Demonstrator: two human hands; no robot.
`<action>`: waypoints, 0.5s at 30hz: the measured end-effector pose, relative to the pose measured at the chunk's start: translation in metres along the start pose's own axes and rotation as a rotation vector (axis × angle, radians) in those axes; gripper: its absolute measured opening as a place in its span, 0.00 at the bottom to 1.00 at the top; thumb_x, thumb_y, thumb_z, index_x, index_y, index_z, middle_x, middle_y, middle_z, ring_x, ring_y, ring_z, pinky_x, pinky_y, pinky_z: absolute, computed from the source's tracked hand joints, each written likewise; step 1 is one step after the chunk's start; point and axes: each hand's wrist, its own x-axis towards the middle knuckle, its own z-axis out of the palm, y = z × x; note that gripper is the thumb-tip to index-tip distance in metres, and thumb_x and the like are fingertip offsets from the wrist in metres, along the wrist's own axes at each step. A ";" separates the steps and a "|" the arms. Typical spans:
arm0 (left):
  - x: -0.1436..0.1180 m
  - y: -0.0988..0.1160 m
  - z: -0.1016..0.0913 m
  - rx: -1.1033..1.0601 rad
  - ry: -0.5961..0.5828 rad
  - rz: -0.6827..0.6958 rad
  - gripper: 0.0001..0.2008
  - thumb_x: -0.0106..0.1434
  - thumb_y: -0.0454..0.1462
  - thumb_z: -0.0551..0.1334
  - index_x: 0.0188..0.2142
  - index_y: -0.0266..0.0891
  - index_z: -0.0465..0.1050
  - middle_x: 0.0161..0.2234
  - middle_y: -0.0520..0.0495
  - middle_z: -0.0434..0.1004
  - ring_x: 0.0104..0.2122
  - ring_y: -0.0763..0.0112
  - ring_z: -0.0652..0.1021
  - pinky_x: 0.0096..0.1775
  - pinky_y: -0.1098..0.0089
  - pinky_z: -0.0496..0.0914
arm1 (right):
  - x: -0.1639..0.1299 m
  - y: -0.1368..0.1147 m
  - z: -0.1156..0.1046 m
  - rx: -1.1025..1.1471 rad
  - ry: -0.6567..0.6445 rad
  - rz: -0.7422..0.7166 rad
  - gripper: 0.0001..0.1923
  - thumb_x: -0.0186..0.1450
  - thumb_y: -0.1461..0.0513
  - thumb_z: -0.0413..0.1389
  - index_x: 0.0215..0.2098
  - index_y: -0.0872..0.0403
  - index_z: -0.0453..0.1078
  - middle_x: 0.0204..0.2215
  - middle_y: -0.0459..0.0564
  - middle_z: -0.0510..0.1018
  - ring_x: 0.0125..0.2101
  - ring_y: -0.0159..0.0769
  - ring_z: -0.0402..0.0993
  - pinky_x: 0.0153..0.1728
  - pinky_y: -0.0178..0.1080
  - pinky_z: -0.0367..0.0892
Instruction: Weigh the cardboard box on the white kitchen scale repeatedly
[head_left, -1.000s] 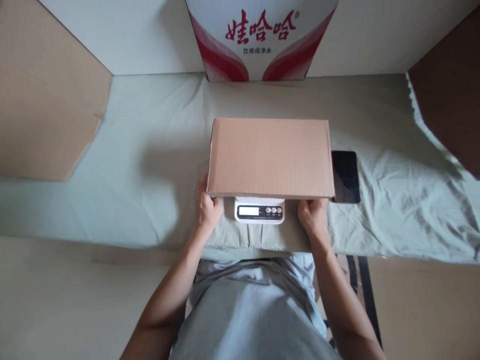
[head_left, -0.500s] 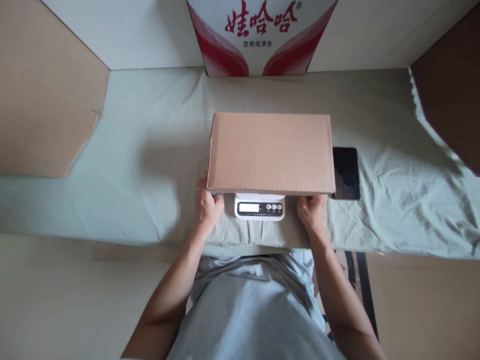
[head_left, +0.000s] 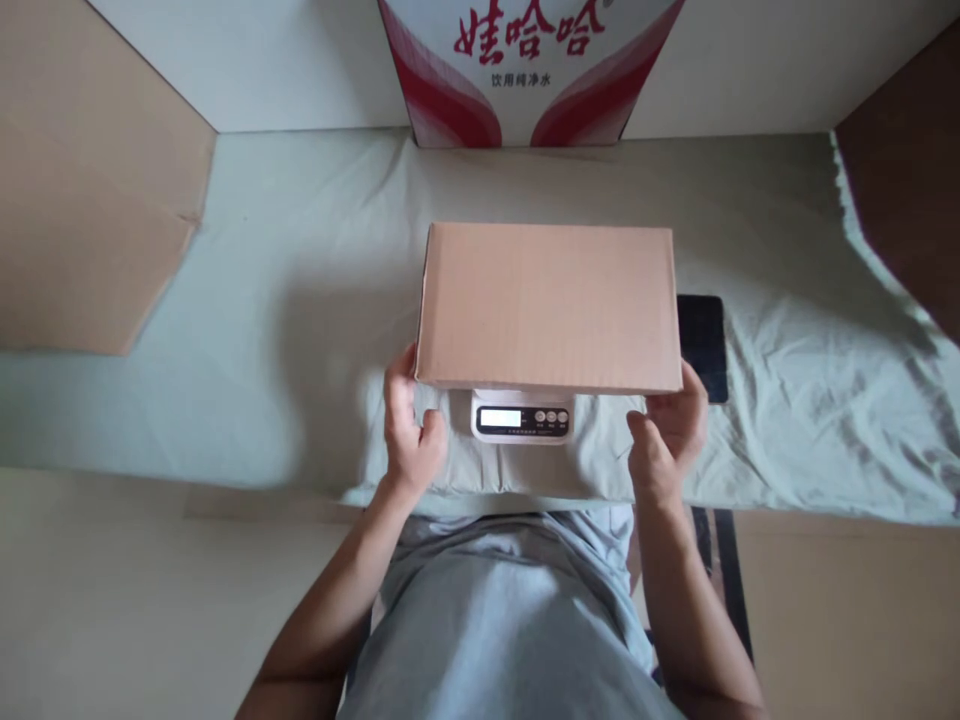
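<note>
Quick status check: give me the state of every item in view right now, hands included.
Cardboard box: closed, over the scale, covering its platform.
Scale: display side showing, reading illegible.
Left hand: fingers curled at the box's near left corner.
Right hand: open, cupped under the near right corner.
Phone: flat on the cloth, screen dark.

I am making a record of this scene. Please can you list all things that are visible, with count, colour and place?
cardboard box: 1, brown, middle, above the scale.
scale: 1, white, under the box's near edge.
phone: 1, black, right of the box.
cloth: 1, pale green, covering the surface.
printed carton: 1, white and red, far middle.
cardboard panels: 2, brown, far left and far right.
left hand: 1, at the box's near left corner.
right hand: 1, at the near right corner.
</note>
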 end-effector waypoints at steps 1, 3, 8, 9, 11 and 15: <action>-0.002 0.010 0.004 -0.020 -0.009 -0.014 0.35 0.53 0.25 0.52 0.60 0.46 0.54 0.59 0.43 0.66 0.61 0.65 0.69 0.63 0.60 0.63 | 0.001 -0.007 0.003 -0.013 -0.020 -0.003 0.32 0.56 0.52 0.58 0.58 0.44 0.59 0.55 0.53 0.70 0.57 0.49 0.68 0.59 0.57 0.64; -0.003 0.030 0.011 -0.044 -0.035 -0.038 0.35 0.52 0.25 0.52 0.59 0.47 0.54 0.57 0.44 0.67 0.59 0.67 0.70 0.63 0.59 0.64 | 0.004 -0.024 0.010 -0.030 -0.053 -0.025 0.31 0.57 0.51 0.57 0.57 0.44 0.60 0.53 0.52 0.70 0.56 0.50 0.68 0.60 0.58 0.63; 0.026 0.063 0.022 -0.057 -0.009 0.044 0.37 0.51 0.24 0.52 0.59 0.47 0.50 0.58 0.43 0.63 0.62 0.65 0.66 0.64 0.58 0.61 | 0.032 -0.057 0.022 0.020 -0.011 -0.168 0.28 0.58 0.53 0.56 0.56 0.41 0.59 0.56 0.51 0.67 0.62 0.52 0.60 0.66 0.57 0.55; 0.037 0.064 0.024 -0.031 0.016 0.056 0.37 0.51 0.24 0.52 0.60 0.47 0.48 0.59 0.43 0.62 0.63 0.64 0.65 0.65 0.57 0.60 | 0.041 -0.058 0.025 0.032 -0.025 -0.179 0.28 0.57 0.52 0.56 0.56 0.40 0.59 0.56 0.50 0.67 0.63 0.52 0.60 0.65 0.58 0.55; 0.061 0.059 0.029 0.023 0.053 0.083 0.40 0.52 0.24 0.52 0.62 0.46 0.44 0.60 0.43 0.59 0.64 0.63 0.62 0.66 0.57 0.58 | 0.060 -0.053 0.031 0.059 -0.075 -0.181 0.28 0.57 0.51 0.55 0.55 0.40 0.59 0.54 0.50 0.67 0.61 0.53 0.61 0.63 0.59 0.58; 0.097 0.028 0.046 0.018 0.039 0.164 0.42 0.53 0.24 0.53 0.64 0.47 0.40 0.61 0.42 0.58 0.65 0.63 0.62 0.66 0.60 0.57 | 0.094 -0.026 0.047 0.081 -0.141 -0.181 0.28 0.59 0.48 0.51 0.56 0.43 0.58 0.55 0.51 0.67 0.62 0.51 0.61 0.63 0.57 0.60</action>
